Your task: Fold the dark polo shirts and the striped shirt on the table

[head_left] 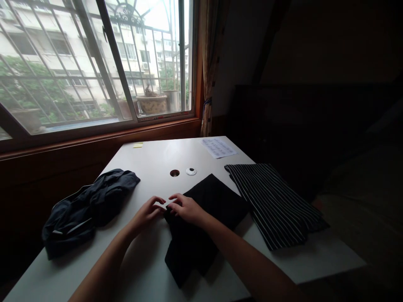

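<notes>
A black garment (217,201) lies partly folded on the white table in front of me; its exact kind does not show. At its left corner my right hand (186,208) rests on the cloth, with fingers bent and closed on the edge. My left hand (151,210) meets the same corner from the left, its fingertips curled in on the cloth's edge. The fingertips of both hands almost touch. To the right lies a black garment with white stripes (273,201), spread flat. A crumpled dark garment with light piping (91,209) sits at the left.
The white table (151,157) has a round cable hole (174,173) with its loose round cover (191,171) beside it. A printed sheet (219,147) and a yellow note (137,145) lie near the far edge. Behind stand a barred window (126,63) and a curtain (208,84).
</notes>
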Demonstrator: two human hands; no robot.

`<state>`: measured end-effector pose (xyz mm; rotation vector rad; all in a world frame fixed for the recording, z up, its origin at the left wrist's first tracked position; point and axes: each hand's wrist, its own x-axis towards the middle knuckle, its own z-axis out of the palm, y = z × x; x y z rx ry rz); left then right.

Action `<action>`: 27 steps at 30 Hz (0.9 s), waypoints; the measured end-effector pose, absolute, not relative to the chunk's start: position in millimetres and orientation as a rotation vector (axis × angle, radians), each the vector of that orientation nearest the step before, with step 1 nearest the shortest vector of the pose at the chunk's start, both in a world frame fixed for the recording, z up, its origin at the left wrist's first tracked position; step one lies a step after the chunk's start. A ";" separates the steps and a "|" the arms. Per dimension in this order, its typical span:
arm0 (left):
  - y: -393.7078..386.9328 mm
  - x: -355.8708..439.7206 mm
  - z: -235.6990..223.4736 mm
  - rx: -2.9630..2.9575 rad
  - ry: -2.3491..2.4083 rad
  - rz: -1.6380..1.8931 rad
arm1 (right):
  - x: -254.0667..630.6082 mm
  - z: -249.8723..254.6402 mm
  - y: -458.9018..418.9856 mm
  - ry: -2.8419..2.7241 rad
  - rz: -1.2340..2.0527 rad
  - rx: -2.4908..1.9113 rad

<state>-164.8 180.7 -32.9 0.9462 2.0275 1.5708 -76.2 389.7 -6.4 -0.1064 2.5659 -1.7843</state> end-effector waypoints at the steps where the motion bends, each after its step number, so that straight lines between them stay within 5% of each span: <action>1: 181.2 -164.3 -32.4 0.820 1.996 1.609 | -70.6 -4.7 393.3 2.604 -1.784 -0.138; 6: 192.7 -166.4 -25.7 0.655 2.093 1.525 | -19.3 9.5 423.0 2.882 -1.648 -0.288; 13: 217.6 -171.4 -18.9 0.874 2.411 1.068 | 58.0 -16.4 451.7 3.084 -0.980 -0.690; 27: 211.8 -159.6 -2.8 0.415 2.061 1.317 | 72.8 -28.0 456.8 3.336 -0.515 -1.310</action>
